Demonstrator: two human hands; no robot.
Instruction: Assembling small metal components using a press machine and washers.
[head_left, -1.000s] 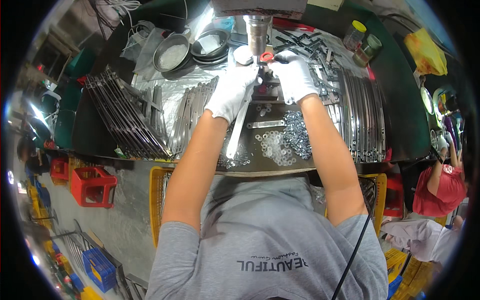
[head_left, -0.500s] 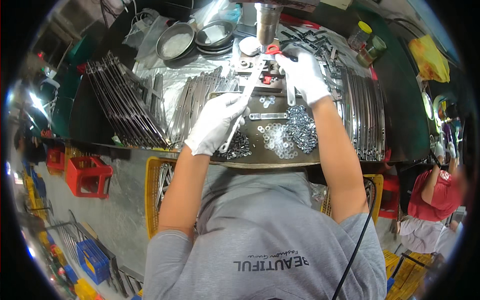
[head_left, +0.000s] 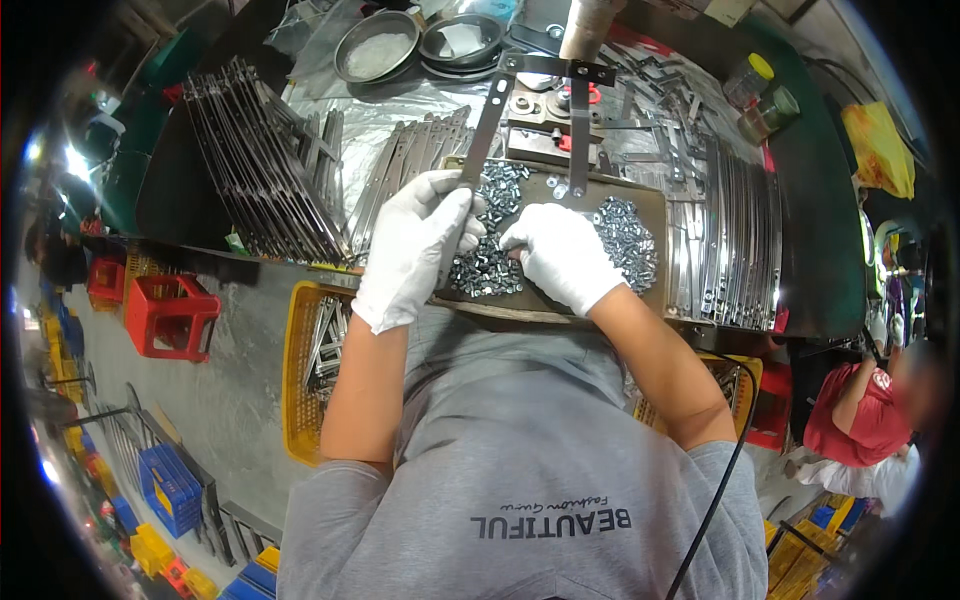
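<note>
In my white-gloved left hand (head_left: 415,240), fingers closed, is the lower end of a flat metal strip linkage (head_left: 487,130). The strip slants up and joins a short dark crosspiece with holes; from its right end a second strip (head_left: 580,135) hangs toward me. My gloved right hand (head_left: 562,252) is low over the tray, fingertips bent together between two heaps of small metal rivets; what they hold, if anything, is hidden. One rivet heap (head_left: 490,265) is beside my left hand, the other rivet heap (head_left: 627,245) right of my right wrist. A few white washers (head_left: 556,187) lie beyond it.
A press head (head_left: 590,30) stands above a metal fixture block (head_left: 540,145) with red parts. Metal strips are stacked at left (head_left: 270,170) and right (head_left: 735,240). Dark round pans (head_left: 376,47), jars (head_left: 750,80) and loose strips lie behind. Yellow crates (head_left: 300,380) stand below the table edge.
My right hand has left the fixture area and come down toward me to the tray. The linkage now stands clear of the fixture, its crosspiece showing. The view has shifted slightly.
</note>
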